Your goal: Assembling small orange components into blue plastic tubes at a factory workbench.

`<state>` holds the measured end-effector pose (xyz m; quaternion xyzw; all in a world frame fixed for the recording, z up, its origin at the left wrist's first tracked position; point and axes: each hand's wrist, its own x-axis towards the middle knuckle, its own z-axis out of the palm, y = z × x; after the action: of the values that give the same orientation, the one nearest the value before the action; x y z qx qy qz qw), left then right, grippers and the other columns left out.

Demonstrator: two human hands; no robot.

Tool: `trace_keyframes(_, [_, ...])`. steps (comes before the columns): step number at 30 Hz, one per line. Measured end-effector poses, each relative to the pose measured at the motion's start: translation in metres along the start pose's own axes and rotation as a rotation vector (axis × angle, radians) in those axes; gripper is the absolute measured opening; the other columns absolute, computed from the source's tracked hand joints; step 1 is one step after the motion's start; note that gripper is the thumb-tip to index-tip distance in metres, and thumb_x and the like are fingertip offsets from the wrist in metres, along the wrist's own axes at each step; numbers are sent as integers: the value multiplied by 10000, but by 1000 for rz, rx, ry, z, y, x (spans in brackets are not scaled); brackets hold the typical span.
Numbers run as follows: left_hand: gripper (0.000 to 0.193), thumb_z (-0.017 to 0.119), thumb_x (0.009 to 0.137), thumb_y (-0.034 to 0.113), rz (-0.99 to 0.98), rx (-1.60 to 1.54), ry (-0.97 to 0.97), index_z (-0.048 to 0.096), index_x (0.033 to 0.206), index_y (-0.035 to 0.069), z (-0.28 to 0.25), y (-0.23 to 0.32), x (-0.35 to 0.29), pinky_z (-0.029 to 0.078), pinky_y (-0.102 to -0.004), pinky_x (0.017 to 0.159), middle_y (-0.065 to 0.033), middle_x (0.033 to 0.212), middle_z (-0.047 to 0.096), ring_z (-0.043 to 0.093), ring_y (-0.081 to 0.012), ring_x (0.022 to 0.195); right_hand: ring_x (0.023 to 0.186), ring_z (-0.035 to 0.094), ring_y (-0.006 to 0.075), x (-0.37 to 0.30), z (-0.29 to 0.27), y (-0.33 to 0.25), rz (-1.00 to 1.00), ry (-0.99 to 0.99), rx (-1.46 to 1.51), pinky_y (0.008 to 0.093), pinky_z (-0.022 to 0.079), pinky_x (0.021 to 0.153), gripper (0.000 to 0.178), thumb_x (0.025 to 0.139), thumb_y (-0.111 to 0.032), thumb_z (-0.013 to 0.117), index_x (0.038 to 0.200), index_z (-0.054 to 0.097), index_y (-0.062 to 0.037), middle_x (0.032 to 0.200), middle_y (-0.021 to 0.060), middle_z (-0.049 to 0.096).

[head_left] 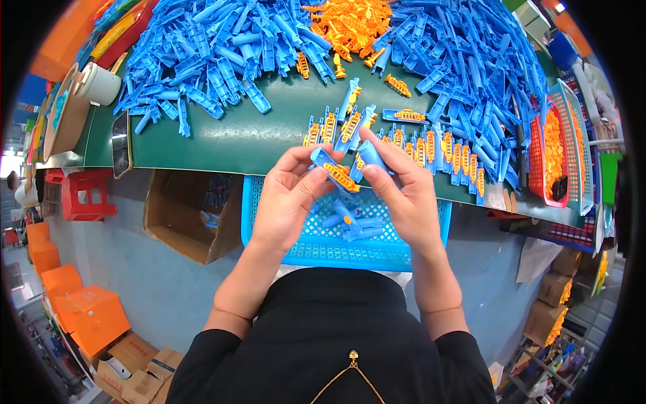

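Observation:
Between the thumb and fingers of my left hand (286, 195) is a blue plastic shell with an orange insert (338, 175) lying in it. My right hand (407, 195) grips another blue plastic shell (371, 154), which shows a little orange at its edge. Both pieces are held close together above a blue basket (346, 254) at the table's near edge. In the basket lie several blue pieces (356, 223). Just beyond my fingers, blue shells fitted with orange inserts (431, 147) stand in a row along the table's edge.
The green table (202, 143) bears large heaps of blue shells (222, 50) and an orange heap of inserts (350, 25). A red basket (538, 161) with orange parts stands at the right. Below the table are a cardboard box (178, 225) and a red stool (87, 195).

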<state>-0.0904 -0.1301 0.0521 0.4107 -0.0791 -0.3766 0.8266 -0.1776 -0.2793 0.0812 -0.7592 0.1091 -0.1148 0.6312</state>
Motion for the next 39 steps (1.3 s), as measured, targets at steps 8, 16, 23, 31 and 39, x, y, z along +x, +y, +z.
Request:
trace_keyframes(8, [260, 610, 859, 35, 86, -6, -42, 541, 1109, 12, -2, -13, 1, 519, -335, 838, -93, 1063, 608, 606, -161, 959, 823, 487, 181, 2, 24, 6, -309, 131, -326, 273, 411, 729, 385, 852, -76, 591, 1226, 547, 3, 916, 85, 474])
trace_keyframes(16, [233, 631, 841, 16, 112, 5, 12, 559, 1062, 5, 3, -13, 0, 517, -260, 756, -72, 997, 630, 612, -127, 873, 907, 578, 159, -9, 21, 15, -226, 213, 29, 242, 464, 774, 271, 842, -4, 605, 1110, 609, 35, 997, 113, 593])
trace_keyframes(23, [222, 638, 829, -5, 161, 37, 3, 565, 1038, 16, 6, -13, 1, 507, -256, 758, -69, 984, 631, 604, -119, 862, 880, 573, 148, -9, 25, 15, -261, 231, -60, 233, 460, 751, 234, 835, -12, 621, 1064, 639, 34, 961, 103, 597])
trace_keyframes(31, [258, 645, 829, 14, 96, 33, 15, 556, 1071, 13, 1, -11, 3, 529, -269, 733, -64, 983, 617, 603, -119, 858, 817, 554, 163, -8, 22, 13, -270, 161, -268, 261, 456, 717, 315, 796, -50, 666, 1100, 629, 20, 918, 89, 568])
trace_keyframes(39, [278, 675, 804, 20, 106, -113, 3, 542, 1047, 16, -4, -11, 2, 520, -275, 758, -90, 989, 612, 602, -138, 879, 813, 586, 186, -17, 30, 11, -339, 227, -250, 266, 466, 700, 457, 649, -51, 777, 1074, 623, 12, 930, 117, 611])
